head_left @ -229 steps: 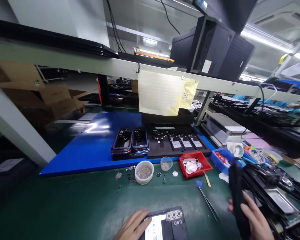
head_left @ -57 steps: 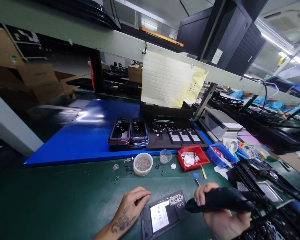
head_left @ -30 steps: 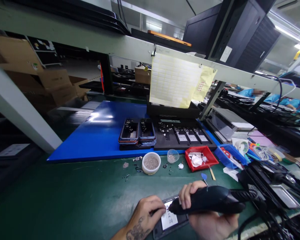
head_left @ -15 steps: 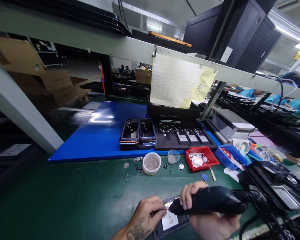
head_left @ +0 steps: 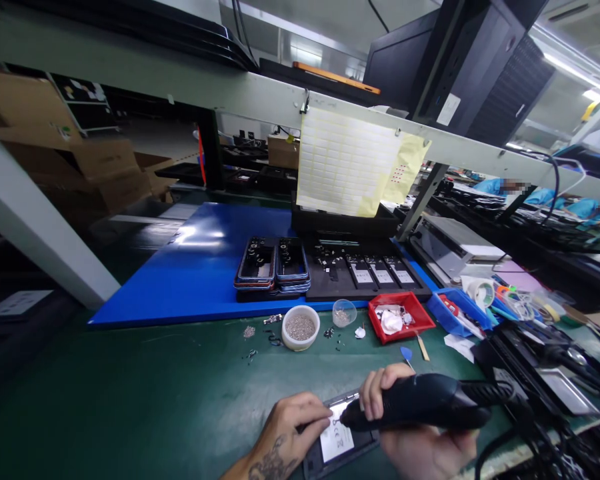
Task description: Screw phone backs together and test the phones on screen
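My right hand (head_left: 425, 443) is wrapped round a black electric screwdriver (head_left: 427, 402), held nearly level with its nose pointing left. Below the nose, an opened phone body (head_left: 318, 469) lies on the green bench, showing a white-labelled battery (head_left: 337, 441). My left hand (head_left: 295, 427), with a tattoo on its back, reaches in from the left over the phone's edge. Its thumb and forefinger are pinched together close to the screwdriver's tip. Whatever is between them is too small to make out.
Beyond the hands are a white tub of screws (head_left: 301, 328), a clear cup (head_left: 345, 313), a red tray (head_left: 401, 317) and a blue tray (head_left: 459, 312). Stacked phone frames (head_left: 257, 259) rest on a blue mat (head_left: 190, 267). A black foam tray (head_left: 325, 287) holds several batteries. Cables hang at right.
The view has shifted slightly. My left fingertips have drawn a little away from the screwdriver's tip, which stays over the phone. My right hand keeps its grip.
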`<action>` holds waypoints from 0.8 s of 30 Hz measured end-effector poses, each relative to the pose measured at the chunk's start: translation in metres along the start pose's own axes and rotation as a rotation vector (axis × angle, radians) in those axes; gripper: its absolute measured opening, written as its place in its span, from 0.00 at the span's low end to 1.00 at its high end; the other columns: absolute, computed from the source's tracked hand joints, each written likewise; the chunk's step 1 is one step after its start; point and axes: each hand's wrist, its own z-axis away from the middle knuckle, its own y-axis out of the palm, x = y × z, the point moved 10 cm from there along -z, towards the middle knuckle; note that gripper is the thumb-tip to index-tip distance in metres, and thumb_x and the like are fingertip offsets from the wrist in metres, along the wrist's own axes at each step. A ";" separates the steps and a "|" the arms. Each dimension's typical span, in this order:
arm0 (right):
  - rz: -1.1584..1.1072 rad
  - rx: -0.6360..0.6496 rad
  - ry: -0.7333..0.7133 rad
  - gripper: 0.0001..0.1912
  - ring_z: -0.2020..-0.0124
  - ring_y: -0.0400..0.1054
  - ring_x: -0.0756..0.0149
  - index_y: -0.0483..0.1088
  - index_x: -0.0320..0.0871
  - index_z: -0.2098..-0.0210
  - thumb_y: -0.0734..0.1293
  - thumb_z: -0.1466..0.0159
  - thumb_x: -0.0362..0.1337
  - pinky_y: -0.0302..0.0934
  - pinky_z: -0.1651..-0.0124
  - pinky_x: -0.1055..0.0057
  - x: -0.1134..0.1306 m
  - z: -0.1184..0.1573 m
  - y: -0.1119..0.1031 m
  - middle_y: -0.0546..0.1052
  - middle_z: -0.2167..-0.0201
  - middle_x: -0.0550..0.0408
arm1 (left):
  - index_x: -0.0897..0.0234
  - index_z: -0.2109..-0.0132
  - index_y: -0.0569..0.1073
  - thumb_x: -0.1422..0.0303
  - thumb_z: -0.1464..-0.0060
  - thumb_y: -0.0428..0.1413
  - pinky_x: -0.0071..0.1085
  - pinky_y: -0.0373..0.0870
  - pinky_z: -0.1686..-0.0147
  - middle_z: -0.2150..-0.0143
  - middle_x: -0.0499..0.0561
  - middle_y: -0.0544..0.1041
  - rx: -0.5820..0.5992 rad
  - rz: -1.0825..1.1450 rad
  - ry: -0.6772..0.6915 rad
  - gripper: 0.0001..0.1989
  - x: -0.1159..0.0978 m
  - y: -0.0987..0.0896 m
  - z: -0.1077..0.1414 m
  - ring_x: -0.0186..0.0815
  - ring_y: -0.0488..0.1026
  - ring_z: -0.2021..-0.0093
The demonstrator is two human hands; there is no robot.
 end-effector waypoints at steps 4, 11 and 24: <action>0.087 -0.007 0.015 0.33 0.78 0.59 0.55 0.74 0.48 0.66 0.56 0.48 0.68 0.51 0.74 0.61 0.014 0.001 -0.024 0.68 0.80 0.48 | 0.61 0.62 0.80 0.70 0.41 0.52 0.23 0.68 0.67 0.67 0.50 0.79 -0.054 -0.055 -0.043 0.10 0.006 -0.009 0.000 0.32 0.75 0.68; 0.174 -0.109 -0.025 0.34 0.77 0.61 0.55 0.75 0.44 0.64 0.56 0.46 0.66 0.51 0.74 0.62 0.030 0.004 -0.075 0.71 0.79 0.47 | 0.59 0.67 0.78 0.67 0.43 0.54 0.24 0.63 0.75 0.71 0.46 0.77 -0.084 -0.204 -0.115 0.08 0.017 -0.014 -0.001 0.30 0.67 0.77; 0.121 -0.138 -0.027 0.33 0.78 0.61 0.56 0.76 0.44 0.64 0.57 0.46 0.66 0.51 0.75 0.63 0.027 0.003 -0.081 0.71 0.80 0.47 | 0.60 0.67 0.80 0.70 0.45 0.55 0.22 0.65 0.77 0.71 0.47 0.79 -0.107 -0.202 -0.077 0.08 0.013 -0.016 -0.004 0.29 0.70 0.78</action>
